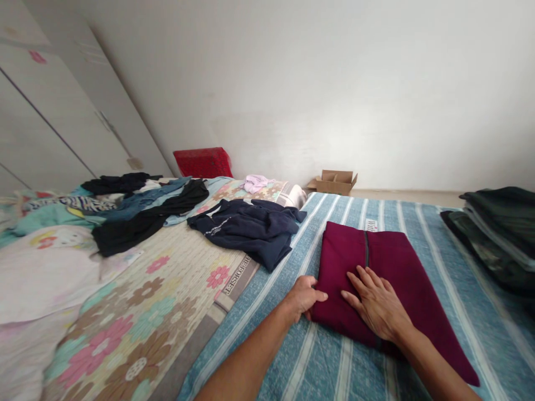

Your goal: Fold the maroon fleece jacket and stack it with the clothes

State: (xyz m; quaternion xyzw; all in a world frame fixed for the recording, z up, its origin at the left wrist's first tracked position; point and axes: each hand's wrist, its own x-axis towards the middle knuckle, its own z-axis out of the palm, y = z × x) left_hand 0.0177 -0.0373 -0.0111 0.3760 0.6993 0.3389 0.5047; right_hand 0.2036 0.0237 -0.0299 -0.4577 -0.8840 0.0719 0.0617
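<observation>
Right hand (378, 303) down flat on the maroon garment (418, 289), fingers spread; left hand (304, 299) has the edge pinched at nine o'clock, thumb on top, the other fingers mostly out of sight. And the garment's there on the striped sheet (388, 214), folded to a flat slab, dark strip (366, 249) running up to twelve, a corner poking out at five; I'd call this one nearly finished. Over at two o'clock, what looks like the done pile: a stack (505, 228) of dark clothes, layered flat. Swing round to ten and there's plenty left, it seems: a navy top (254, 223) sprawled loose, then a black garment (134, 228) rumpled over the floral sheet (179, 278).
</observation>
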